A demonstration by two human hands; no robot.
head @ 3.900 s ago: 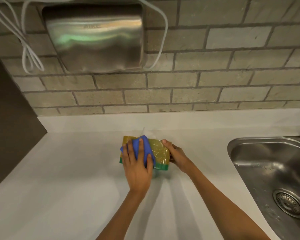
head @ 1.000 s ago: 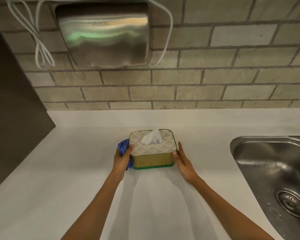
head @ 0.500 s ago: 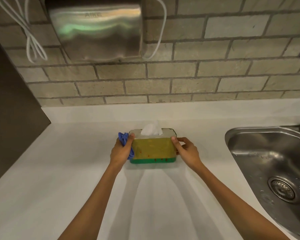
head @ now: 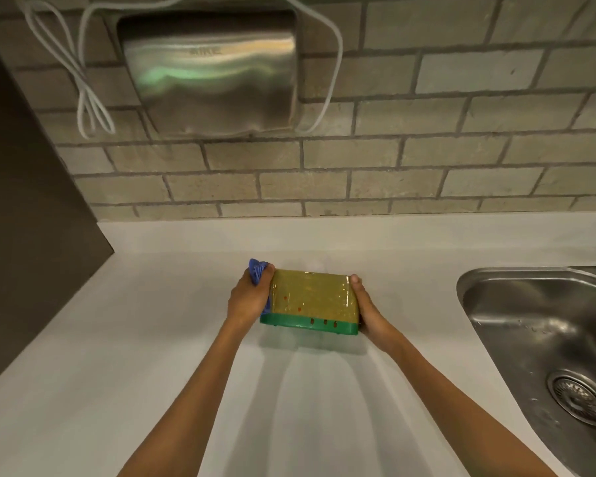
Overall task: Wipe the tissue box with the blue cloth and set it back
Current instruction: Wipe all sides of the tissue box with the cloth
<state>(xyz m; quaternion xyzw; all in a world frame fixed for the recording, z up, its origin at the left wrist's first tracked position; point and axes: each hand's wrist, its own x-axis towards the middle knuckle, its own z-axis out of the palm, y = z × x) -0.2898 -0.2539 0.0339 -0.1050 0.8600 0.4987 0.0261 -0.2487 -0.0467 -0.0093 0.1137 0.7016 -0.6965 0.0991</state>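
Yellow-green tissue box (head: 310, 297), blue cloth (head: 257, 269)

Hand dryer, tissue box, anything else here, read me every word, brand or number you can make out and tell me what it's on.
Hand dryer: a short embossed brand mark near the top of its front, too blurred to read.
Tissue box: only small red marks on its side and green base, no lettering to read.
Nothing else in view carries text.

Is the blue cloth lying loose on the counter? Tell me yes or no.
No, the blue cloth is bunched in the left hand, pressed against the left end of the tissue box.
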